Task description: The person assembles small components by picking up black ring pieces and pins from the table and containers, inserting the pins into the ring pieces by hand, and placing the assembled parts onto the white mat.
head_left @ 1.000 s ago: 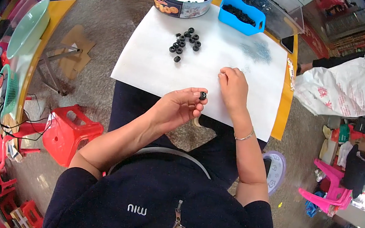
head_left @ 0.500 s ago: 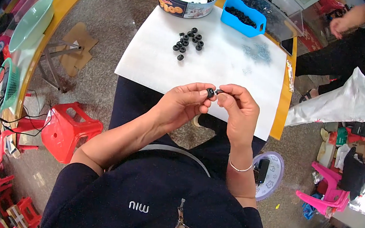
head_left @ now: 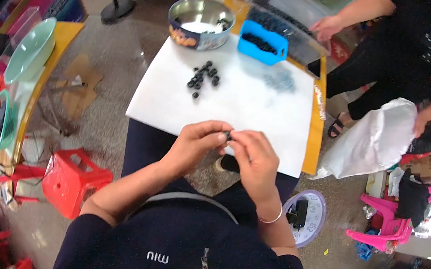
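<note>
With the small dark part (head_left: 228, 136) between the person's fingertips as the dial's centre, a red stool (head_left: 76, 184) stands at eight o'clock on the floor. At eleven, a round tin (head_left: 207, 42) with some black bits inside sits at the far edge of the white sheet (head_left: 167, 108); nearer, also at eleven, lies a loose cluster of black pieces (head_left: 201, 77), one set a little apart. The left hand (head_left: 195, 141) is closed in a pinch on the small dark part, over the sheet's near edge. Just past twelve rests a blue basket (head_left: 266, 58) of black pieces. The right hand (head_left: 257, 159) meets the part from four o'clock, thumb and fingertips drawn together against it; whether they grip a second bit is too blurred to tell. At three, another person holds a white sack (head_left: 371, 142). The step in hand looks like two-handed fingertip work on one piece; the next move seems to call for a steady left pinch and fine, light pressure from the right.
</note>
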